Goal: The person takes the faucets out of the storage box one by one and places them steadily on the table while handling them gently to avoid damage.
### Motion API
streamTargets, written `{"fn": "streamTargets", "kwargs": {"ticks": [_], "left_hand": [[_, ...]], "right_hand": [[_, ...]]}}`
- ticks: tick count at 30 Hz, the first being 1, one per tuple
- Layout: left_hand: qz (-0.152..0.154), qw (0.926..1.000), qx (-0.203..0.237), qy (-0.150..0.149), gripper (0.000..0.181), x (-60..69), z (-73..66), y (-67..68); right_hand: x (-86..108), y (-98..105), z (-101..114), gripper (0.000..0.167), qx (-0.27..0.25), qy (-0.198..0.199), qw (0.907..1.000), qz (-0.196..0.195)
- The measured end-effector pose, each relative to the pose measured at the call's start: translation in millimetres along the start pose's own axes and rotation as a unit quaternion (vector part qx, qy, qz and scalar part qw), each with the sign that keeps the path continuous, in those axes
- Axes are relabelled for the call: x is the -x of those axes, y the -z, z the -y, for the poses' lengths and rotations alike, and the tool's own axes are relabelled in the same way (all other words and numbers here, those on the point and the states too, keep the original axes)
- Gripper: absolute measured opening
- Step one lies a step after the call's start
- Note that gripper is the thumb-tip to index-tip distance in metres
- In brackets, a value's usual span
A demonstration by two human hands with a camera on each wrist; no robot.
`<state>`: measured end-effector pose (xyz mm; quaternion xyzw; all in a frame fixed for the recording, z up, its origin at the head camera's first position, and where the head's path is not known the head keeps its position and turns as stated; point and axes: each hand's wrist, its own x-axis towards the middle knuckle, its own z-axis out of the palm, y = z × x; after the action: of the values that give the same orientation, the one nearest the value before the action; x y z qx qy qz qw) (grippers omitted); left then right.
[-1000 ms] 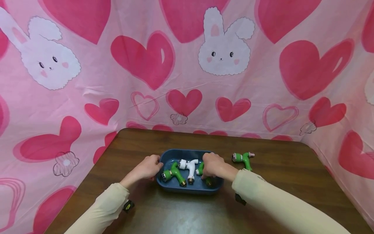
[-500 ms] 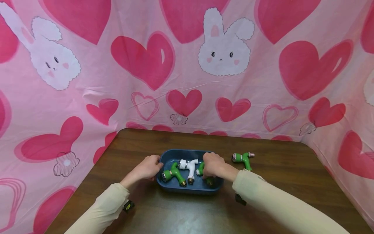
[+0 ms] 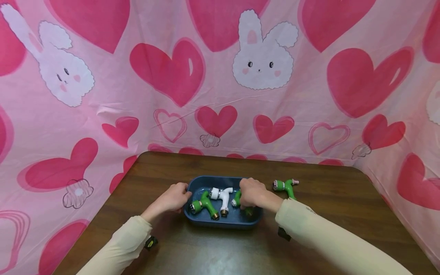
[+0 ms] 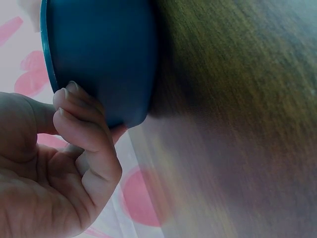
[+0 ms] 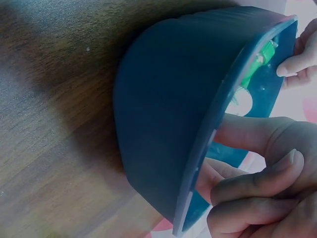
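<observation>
A blue plastic tub (image 3: 220,224) stands on the table with several taps in it. My left hand (image 3: 175,196) grips its left end; in the left wrist view the curled fingers (image 4: 89,129) lie against the outer wall. Inside, a green tap (image 3: 207,205) lies at the left and a white tap (image 3: 225,199) in the middle. At the right end my right hand (image 3: 252,193) reaches over the rim and holds another green tap (image 3: 236,200), mostly covered by the hand. The right wrist view shows thumb and finger dipping behind the tub wall (image 5: 163,99), their tips hidden.
One more green tap (image 3: 288,186) lies on the brown wooden table (image 3: 330,191), right of the tub and partly behind the right forearm. A pink cloth (image 3: 213,88) with hearts and rabbits hangs behind the table and at both sides.
My right hand has shifted very slightly right and up, and the green tap under it has moved a little with it. The left hand and the tub have stayed put.
</observation>
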<state>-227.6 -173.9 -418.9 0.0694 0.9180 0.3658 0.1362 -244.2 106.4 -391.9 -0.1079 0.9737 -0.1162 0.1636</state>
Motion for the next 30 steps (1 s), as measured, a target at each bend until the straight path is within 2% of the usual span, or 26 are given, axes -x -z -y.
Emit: {"fn": "streamTargets", "kwargs": {"ticks": [10, 30], "left_hand": [[-0.005, 1.0000, 0.000, -0.004, 0.016, -1.0, 1.7, -1.5], [-0.003, 1.0000, -0.001, -0.002, 0.016, -1.7, 2.2, -1.8]], "right_hand": [[7.3, 2.6, 3.3, 0.030, -0.005, 0.008, 1.0000, -0.001], [7.0, 5.1, -0.6, 0.029, -0.022, 0.003, 0.9996, -0.014]]}}
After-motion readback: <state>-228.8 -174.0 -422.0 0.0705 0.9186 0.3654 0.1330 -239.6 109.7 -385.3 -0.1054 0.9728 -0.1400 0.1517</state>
